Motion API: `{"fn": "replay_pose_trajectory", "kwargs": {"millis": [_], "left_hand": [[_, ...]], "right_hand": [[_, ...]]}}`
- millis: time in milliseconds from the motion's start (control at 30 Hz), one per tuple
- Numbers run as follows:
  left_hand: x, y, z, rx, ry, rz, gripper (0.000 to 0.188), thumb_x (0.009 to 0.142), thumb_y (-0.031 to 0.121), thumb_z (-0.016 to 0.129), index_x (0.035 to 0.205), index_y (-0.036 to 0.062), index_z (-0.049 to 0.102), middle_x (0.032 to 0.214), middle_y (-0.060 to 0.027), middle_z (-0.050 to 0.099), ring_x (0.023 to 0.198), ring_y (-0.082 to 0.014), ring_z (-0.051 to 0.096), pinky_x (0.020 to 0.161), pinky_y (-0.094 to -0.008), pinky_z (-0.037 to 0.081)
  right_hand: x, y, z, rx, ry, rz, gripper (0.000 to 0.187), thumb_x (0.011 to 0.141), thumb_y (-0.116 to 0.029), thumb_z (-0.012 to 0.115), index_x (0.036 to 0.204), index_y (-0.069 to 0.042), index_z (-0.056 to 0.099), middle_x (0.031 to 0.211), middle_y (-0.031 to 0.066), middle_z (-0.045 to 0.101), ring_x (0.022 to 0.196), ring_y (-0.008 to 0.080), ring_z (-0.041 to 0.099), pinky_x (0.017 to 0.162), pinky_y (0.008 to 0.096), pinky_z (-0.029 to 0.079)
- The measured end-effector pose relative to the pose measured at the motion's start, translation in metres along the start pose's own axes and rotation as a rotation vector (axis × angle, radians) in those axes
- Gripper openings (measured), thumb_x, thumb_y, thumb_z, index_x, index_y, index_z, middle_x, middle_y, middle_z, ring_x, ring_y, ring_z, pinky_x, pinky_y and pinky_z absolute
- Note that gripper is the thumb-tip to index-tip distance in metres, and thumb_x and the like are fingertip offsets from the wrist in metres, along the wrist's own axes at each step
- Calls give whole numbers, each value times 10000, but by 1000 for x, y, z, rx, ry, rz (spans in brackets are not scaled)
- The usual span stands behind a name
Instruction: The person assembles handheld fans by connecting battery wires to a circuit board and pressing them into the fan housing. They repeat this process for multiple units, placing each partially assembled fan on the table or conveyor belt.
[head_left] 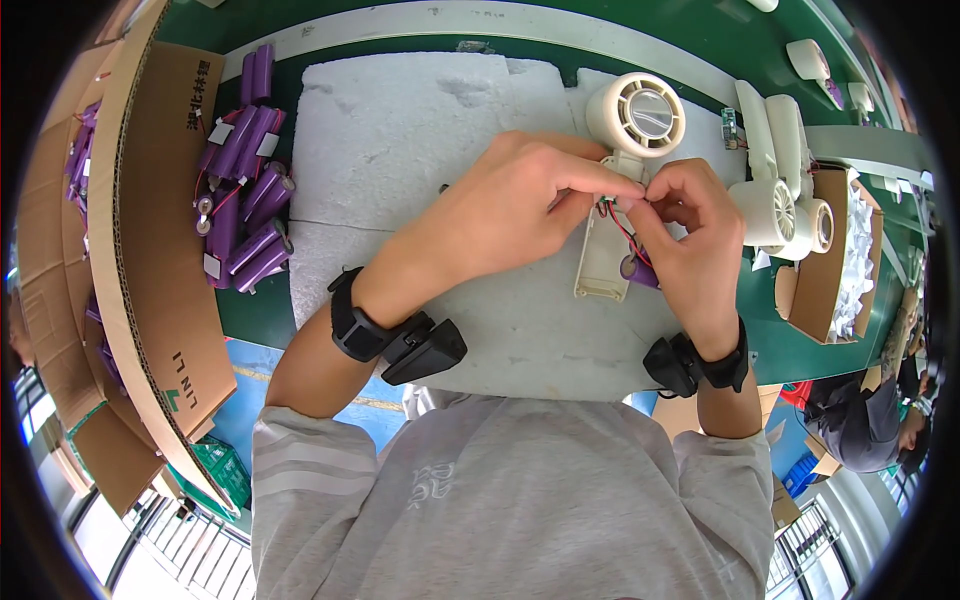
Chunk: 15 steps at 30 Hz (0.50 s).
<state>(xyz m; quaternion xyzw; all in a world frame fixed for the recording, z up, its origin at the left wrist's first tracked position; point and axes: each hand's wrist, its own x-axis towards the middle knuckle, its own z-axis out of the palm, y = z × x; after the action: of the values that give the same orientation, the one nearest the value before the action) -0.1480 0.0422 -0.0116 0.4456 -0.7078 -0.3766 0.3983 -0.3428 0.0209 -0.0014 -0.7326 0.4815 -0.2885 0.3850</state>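
Note:
A cream handheld fan (637, 115) lies on the white foam sheet, its round grille head away from me and its open handle shell (601, 262) toward me. My left hand (535, 190) reaches across from the left, thumb and forefinger pinched over the handle's upper end. Its fingertips meet those of my right hand (697, 235), which is also pinched. What lies between the fingertips is too small and covered to name. Red and black wires (627, 232) run from beneath the fingers toward a purple battery cell (640, 270), partly hidden by my right hand.
Purple battery packs (240, 190) are heaped left of the foam sheet (400, 130), beside a tall cardboard box (165, 250). More cream fans (768, 212) lie to the right, near an open carton (820, 260) with white pieces inside. Another person (865, 425) is at far right.

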Motion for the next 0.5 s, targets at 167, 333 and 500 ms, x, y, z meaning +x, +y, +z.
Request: {"fn": "replay_pose_trajectory", "kwargs": {"millis": [167,333,500], "left_hand": [[3,-3,2,20,-16,56,307,776,-46,583,1023,84,711,911,-131,665,819,-323,633,702,-397,505],[1,-3,-4,-26,-100,9,371,769,-46,606,1092,110,704,1062,-134,666,973,-281,651,799,-349,526],[-1,-3,1,-35,-67,-20,345,766,-27,629,1080,96,707,1079,-133,660,1010,-284,646,865,-339,523]], "right_hand": [[0,-6,-15,-20,-133,17,203,796,14,722,936,19,575,912,58,601,729,136,621,659,240,498],[-22,-30,-45,-249,-211,-166,235,730,2,765,924,-2,632,927,95,624,732,218,647,631,297,519],[-50,-8,-43,-350,-83,-202,224,703,31,766,903,12,667,966,107,658,786,247,656,675,313,528]]}}
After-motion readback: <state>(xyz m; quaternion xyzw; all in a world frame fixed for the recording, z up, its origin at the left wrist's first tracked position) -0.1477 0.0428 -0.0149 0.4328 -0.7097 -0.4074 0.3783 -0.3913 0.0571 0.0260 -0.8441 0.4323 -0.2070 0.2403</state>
